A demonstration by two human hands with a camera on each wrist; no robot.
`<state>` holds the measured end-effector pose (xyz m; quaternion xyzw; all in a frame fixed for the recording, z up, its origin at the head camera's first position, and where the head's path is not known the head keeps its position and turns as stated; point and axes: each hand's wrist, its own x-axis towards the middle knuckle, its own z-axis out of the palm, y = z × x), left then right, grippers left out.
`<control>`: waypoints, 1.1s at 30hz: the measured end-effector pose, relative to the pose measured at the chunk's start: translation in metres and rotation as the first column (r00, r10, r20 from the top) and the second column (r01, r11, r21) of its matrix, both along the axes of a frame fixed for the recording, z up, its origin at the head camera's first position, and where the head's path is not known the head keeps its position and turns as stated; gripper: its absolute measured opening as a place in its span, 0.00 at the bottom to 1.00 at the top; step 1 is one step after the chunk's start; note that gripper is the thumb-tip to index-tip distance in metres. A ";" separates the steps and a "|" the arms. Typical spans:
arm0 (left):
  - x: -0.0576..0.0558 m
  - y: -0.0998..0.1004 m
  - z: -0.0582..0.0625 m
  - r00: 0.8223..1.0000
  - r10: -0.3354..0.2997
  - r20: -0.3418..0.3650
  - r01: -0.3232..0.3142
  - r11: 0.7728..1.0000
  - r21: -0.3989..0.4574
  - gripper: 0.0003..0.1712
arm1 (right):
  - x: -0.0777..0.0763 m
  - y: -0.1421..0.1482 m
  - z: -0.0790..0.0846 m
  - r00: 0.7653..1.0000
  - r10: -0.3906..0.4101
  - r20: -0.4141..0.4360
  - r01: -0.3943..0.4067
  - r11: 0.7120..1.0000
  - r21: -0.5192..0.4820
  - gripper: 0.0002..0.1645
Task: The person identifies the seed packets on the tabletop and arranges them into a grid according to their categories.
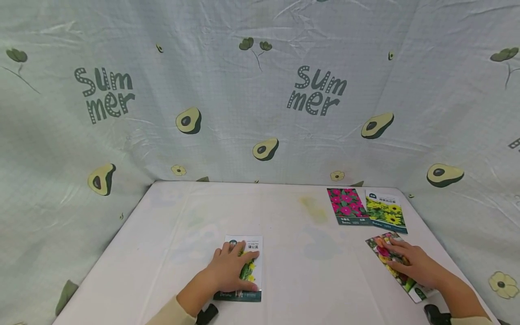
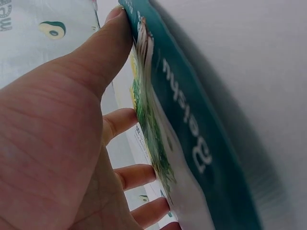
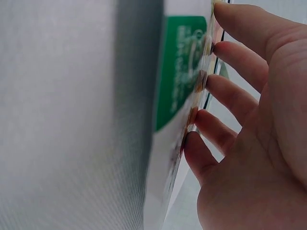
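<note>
My left hand [image 1: 232,270] rests with spread fingers on a seed packet [image 1: 249,271] with yellow flowers and a dark green bottom band, near the table's front middle. In the left wrist view, the thumb and fingertips touch the face of that packet [image 2: 184,115]. Over on the right, my right hand [image 1: 415,265] lies on a tilted packet [image 1: 383,250] printed with multicoloured flowers. The right wrist view has the fingertips against this packet's face, beside its green corner label [image 3: 180,72]. Part of each packet is hidden under the hand.
At the back right corner lie a packet with pink flowers [image 1: 347,203] and one with yellow flowers [image 1: 386,211], their edges touching or slightly overlapping. The white-covered table [image 1: 284,225] is bordered by a hanging avocado-print curtain [image 1: 227,90].
</note>
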<state>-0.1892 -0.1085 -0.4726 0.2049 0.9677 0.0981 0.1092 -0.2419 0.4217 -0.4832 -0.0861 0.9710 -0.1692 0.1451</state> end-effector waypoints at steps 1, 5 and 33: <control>0.000 0.000 0.000 1.000 -0.003 -0.001 0.003 1.000 0.001 0.51 | 0.000 0.000 0.000 1.000 0.001 -0.003 -0.001 1.000 0.001 0.48; -0.001 -0.002 0.001 1.000 -0.012 0.006 0.012 1.000 0.001 0.51 | -0.001 -0.001 0.001 1.000 0.004 -0.012 -0.004 1.000 0.012 0.48; 0.001 -0.005 0.008 0.997 -0.004 0.079 0.000 0.999 0.042 0.53 | 0.007 -0.017 0.005 0.997 0.062 -0.034 -0.060 0.996 0.060 0.47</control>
